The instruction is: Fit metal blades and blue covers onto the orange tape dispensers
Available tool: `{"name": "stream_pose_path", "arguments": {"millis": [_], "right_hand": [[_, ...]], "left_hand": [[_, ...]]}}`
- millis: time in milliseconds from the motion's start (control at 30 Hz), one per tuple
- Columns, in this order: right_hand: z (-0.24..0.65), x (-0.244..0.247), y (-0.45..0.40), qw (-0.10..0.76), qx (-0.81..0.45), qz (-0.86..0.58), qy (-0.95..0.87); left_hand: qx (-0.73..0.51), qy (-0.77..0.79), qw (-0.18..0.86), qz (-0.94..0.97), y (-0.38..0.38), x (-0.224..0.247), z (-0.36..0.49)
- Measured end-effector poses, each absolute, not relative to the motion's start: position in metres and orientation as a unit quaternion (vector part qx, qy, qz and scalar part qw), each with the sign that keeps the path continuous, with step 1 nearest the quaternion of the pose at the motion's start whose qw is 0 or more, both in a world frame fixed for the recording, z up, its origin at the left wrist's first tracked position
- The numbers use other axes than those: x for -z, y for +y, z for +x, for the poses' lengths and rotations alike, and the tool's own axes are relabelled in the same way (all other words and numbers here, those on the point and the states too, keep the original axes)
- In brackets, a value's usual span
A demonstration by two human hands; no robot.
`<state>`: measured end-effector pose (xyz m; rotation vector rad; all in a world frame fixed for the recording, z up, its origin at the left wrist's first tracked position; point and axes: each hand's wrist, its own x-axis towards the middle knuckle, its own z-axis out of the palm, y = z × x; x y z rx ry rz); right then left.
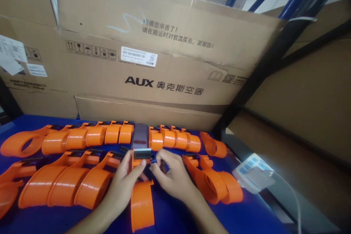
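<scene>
An orange tape dispenser (142,204) with a black toothed blade strip at its top stands upright in front of me. My left hand (128,175) grips it near the head, thumb pressed just below the blade. Close by on the right, my right hand (171,173) pinches a small dark blue piece (153,160) at the side of the dispenser's head. Whether that piece is attached to the dispenser I cannot tell. Behind both hands, a dark flat rectangular object (140,135) sits between the orange dispensers.
More orange dispensers (94,136) line the back of the blue table (175,215), with others (61,186) nearer on the left and right. A white device with a cable (253,172) is at the right edge. Cardboard panels (170,65) and a dark metal frame (246,84) stand behind.
</scene>
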<state>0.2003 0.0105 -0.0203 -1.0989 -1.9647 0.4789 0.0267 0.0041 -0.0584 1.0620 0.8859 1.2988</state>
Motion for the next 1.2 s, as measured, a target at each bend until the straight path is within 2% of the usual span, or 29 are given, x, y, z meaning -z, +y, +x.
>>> {"name": "stream_pose_path", "arguments": {"millis": [367, 567, 767, 1033, 1100, 1200], "right_hand": [[0.2, 0.018, 0.012, 0.4, -0.197, -0.401, -0.801], [0.206, 0.013, 0.009, 0.421, -0.224, -0.384, -0.791], [0.21, 0.017, 0.012, 0.506, -0.378, -0.377, -0.677], [0.204, 0.015, 0.013, 0.444, -0.579, -0.306, -0.611], [0.204, 0.016, 0.013, 0.45, -0.589, -0.3, -0.601], [0.205, 0.018, 0.013, 0.462, -0.532, -0.336, -0.625]], "left_hand": [[-0.553, 0.39, 0.597, 0.43, 0.008, 0.06, 0.026], [-0.543, 0.362, 0.652, 0.386, 0.004, 0.058, 0.027], [-0.532, 0.353, 0.687, 0.346, 0.002, 0.046, 0.025], [-0.479, 0.297, 0.744, 0.36, -0.001, 0.053, 0.021], [-0.47, 0.26, 0.755, 0.377, -0.004, 0.053, 0.022], [-0.464, 0.224, 0.756, 0.404, -0.007, 0.052, 0.022]]}}
